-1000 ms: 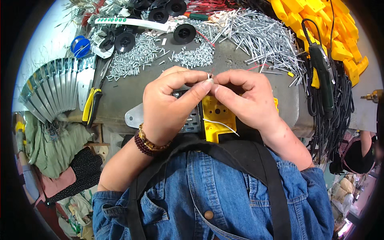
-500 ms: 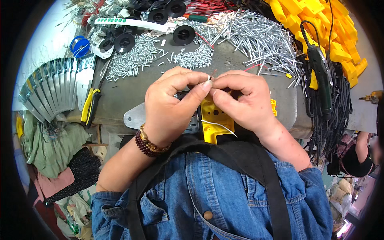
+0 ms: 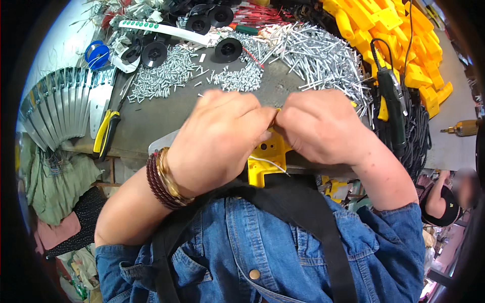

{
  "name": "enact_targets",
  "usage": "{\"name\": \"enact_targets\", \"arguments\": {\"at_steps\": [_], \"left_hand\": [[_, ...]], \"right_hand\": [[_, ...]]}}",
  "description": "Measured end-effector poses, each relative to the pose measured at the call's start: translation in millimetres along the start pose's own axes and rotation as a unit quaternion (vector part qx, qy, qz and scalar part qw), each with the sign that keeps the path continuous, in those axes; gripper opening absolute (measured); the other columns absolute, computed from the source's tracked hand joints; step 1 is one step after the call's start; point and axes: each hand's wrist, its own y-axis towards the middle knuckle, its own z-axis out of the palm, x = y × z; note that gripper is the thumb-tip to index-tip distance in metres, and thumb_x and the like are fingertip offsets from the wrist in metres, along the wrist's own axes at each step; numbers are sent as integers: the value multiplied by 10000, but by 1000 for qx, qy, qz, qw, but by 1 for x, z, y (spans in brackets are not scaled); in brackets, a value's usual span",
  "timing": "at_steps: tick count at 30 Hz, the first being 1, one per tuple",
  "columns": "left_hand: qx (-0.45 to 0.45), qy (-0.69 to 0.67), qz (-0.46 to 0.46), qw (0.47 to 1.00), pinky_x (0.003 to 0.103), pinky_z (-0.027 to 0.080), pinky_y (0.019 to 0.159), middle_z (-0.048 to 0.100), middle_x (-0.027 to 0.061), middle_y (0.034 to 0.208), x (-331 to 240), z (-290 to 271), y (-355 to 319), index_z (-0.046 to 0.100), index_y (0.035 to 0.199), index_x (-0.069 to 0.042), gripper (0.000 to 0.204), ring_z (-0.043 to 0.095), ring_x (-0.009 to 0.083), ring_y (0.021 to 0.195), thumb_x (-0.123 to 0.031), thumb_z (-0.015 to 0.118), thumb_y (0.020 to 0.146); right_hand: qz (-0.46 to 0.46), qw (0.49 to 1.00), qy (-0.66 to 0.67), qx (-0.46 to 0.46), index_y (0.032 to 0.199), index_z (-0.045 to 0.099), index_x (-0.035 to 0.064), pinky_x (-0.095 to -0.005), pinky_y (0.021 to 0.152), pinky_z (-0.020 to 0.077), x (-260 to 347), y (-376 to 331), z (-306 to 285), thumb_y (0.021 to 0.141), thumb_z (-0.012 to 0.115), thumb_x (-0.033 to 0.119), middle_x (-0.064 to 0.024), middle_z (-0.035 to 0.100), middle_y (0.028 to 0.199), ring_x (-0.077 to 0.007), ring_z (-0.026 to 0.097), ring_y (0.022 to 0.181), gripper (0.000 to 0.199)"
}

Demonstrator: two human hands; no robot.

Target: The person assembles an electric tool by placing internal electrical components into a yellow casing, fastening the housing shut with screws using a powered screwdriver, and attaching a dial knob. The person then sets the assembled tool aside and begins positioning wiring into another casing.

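Note:
My left hand [image 3: 222,134], with beaded bracelets at its wrist, is closed with the knuckles up. Close beside it my right hand [image 3: 323,126] is also closed, and the fingertips of both come near each other. Whatever they grip is hidden behind the fingers. Under and between the hands lies a yellow plastic housing [image 3: 256,174] with round holes, partly covered by them. A white wire [image 3: 270,161] curves out over its near part. From behind my left wrist the rounded end of a flat grey metal piece [image 3: 160,142] sticks out.
Piles of short screws [image 3: 164,76] and long screws [image 3: 323,60] lie beyond, with black spools [image 3: 228,49]. Yellow-handled pliers [image 3: 107,132] and fanned metal blades [image 3: 53,108] are left. Right are a power screwdriver [image 3: 394,96], yellow housings [image 3: 384,30] and another person [image 3: 443,204].
Both hands have turned knuckles-up and come nearer to me, with the elbows spread wider. The small pale wire end seen between the fingertips is now hidden. The view has shifted slightly.

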Motion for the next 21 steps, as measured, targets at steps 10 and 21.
{"name": "enact_targets", "arguments": {"at_steps": [10,21], "left_hand": [[104,-80,57,990,396,483,631,613,80,875,3,4,-1,636,820,-61,114,577,285,744,-120,715,764],[255,-179,-89,946,441,520,681,679,94,772,11,-1,14,718,822,-108,103,664,328,744,-208,723,798]], "right_hand": [[160,948,251,111,880,594,56,-455,654,507,6,-11,7,861,603,164,-125,623,807,-346,638,771,110],[166,950,224,140,853,607,51,-443,599,488,10,-4,-13,831,603,160,-122,609,770,-353,621,713,112]]}}
